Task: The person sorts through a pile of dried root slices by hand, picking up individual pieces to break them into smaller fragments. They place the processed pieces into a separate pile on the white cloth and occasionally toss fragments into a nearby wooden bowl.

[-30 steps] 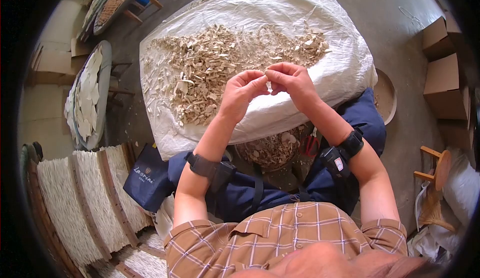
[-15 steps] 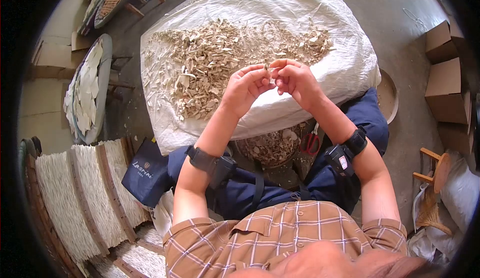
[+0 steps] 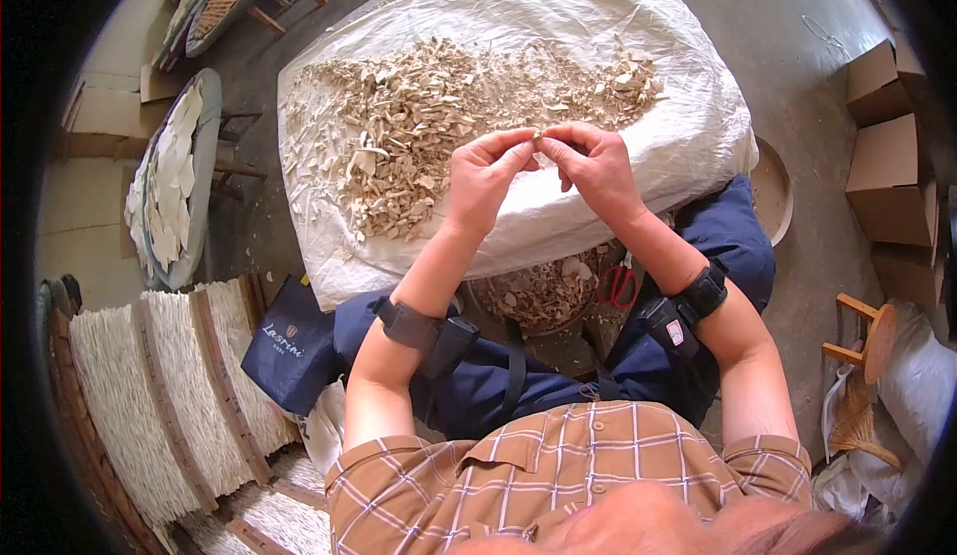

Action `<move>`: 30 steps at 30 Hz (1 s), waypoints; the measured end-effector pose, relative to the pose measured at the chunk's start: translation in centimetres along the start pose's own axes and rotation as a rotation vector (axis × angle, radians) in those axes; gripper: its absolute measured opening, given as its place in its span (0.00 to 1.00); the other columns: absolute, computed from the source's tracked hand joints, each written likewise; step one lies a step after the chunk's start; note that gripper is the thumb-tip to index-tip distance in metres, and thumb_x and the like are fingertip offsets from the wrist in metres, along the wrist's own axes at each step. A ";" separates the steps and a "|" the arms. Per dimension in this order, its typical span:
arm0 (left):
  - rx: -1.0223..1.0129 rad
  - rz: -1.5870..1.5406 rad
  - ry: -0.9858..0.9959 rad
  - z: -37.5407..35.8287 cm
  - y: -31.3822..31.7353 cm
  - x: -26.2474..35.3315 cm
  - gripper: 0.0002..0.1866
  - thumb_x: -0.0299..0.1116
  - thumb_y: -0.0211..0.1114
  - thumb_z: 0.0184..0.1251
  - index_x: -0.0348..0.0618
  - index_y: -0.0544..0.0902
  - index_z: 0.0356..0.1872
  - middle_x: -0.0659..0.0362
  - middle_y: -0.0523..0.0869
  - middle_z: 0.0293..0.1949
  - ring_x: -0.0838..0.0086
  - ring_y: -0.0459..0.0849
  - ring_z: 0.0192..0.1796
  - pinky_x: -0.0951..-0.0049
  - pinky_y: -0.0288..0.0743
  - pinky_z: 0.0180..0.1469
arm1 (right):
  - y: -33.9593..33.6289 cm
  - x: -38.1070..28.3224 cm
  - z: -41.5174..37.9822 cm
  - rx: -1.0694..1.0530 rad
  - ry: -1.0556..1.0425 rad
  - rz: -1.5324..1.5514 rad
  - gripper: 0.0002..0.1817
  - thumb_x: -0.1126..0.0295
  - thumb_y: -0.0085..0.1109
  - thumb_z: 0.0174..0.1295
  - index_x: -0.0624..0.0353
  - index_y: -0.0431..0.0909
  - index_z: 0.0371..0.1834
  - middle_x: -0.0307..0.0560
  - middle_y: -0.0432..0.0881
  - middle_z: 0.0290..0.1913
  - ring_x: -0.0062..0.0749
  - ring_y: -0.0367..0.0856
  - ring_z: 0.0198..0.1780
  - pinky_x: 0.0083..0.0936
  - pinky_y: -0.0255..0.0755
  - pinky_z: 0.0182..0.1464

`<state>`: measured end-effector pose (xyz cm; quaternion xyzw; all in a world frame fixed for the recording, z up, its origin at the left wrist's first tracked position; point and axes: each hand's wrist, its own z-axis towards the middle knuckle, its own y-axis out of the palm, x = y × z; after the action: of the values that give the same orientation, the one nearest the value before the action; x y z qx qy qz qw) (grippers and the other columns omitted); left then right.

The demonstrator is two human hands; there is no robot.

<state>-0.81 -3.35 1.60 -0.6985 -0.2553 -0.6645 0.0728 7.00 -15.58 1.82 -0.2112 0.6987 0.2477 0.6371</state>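
Both of my hands meet above the near part of the white sheet (image 3: 688, 86). Thumb and finger of my left hand (image 3: 486, 176) are pinched together, and my right hand (image 3: 595, 164) pinches from the other side. Between the fingertips is a small pale-brown dried piece (image 3: 537, 138), mostly covered by the fingers. Just beyond lies a spread heap of dried, cream-coloured slices and chips (image 3: 409, 106). Below the sheet's near edge, between my legs, a basket-like container holds more dried pieces (image 3: 543, 301). Scissors with red handles (image 3: 619, 286) lie beside it.
To the left, a round tray with large white sheets (image 3: 171, 191) rests on a stand. Racks packed with pale strips (image 3: 130, 405) and a dark blue bag (image 3: 289, 346) are nearer. At right are cardboard boxes (image 3: 887, 171), a wooden stool (image 3: 877, 344) and a round shallow basket (image 3: 788, 196).
My fingertips have drawn closer together around the small piece, which is more covered now. Both hands have turned slightly, and the fingers are straighter.
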 end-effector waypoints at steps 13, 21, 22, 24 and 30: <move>-0.069 -0.079 -0.171 0.4 -0.5 0.4 0.09 0.25 0.57 0.59 0.32 0.78 0.39 0.56 0.81 0.32 0.79 0.79 0.30 0.78 0.77 0.35 | -0.3 0.0 0.3 -0.045 -0.165 -0.229 0.08 0.72 0.54 0.51 0.66 0.78 0.29 0.42 0.78 0.23 0.19 0.72 0.24 0.17 0.66 0.27; -0.052 -0.292 -0.236 0.5 -0.5 -0.3 0.08 0.26 0.56 0.60 0.33 0.78 0.38 0.58 0.80 0.28 0.78 0.78 0.27 0.75 0.78 0.35 | -0.3 -0.4 0.3 -0.049 0.059 -0.036 0.08 0.72 0.55 0.50 0.66 0.79 0.29 0.39 0.78 0.23 0.15 0.71 0.25 0.15 0.66 0.27; -0.055 -0.291 -0.238 0.5 -0.4 -0.3 0.08 0.26 0.56 0.60 0.33 0.78 0.38 0.58 0.80 0.28 0.78 0.78 0.27 0.75 0.78 0.35 | -0.3 -0.2 0.3 -0.030 -0.028 -0.120 0.08 0.72 0.55 0.50 0.66 0.79 0.29 0.39 0.78 0.23 0.16 0.72 0.25 0.15 0.66 0.27; -0.043 -0.196 -0.180 0.5 -0.3 -0.4 0.08 0.26 0.56 0.60 0.33 0.77 0.37 0.56 0.81 0.30 0.77 0.79 0.29 0.74 0.78 0.36 | -0.3 -0.1 0.3 -0.010 -0.113 -0.205 0.08 0.72 0.55 0.49 0.66 0.79 0.29 0.40 0.78 0.23 0.16 0.72 0.25 0.15 0.67 0.27; -0.086 -0.283 -0.220 0.7 -0.6 -0.7 0.07 0.25 0.56 0.59 0.33 0.77 0.37 0.56 0.81 0.30 0.75 0.80 0.31 0.73 0.78 0.38 | -0.5 0.4 0.4 -0.029 -0.054 -0.109 0.08 0.73 0.55 0.49 0.66 0.79 0.28 0.39 0.77 0.21 0.18 0.73 0.22 0.16 0.67 0.25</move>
<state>-0.46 -2.66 0.69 -0.7268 -0.3286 -0.5979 -0.0797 7.62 -15.71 1.35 -0.2512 0.6650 0.2283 0.6653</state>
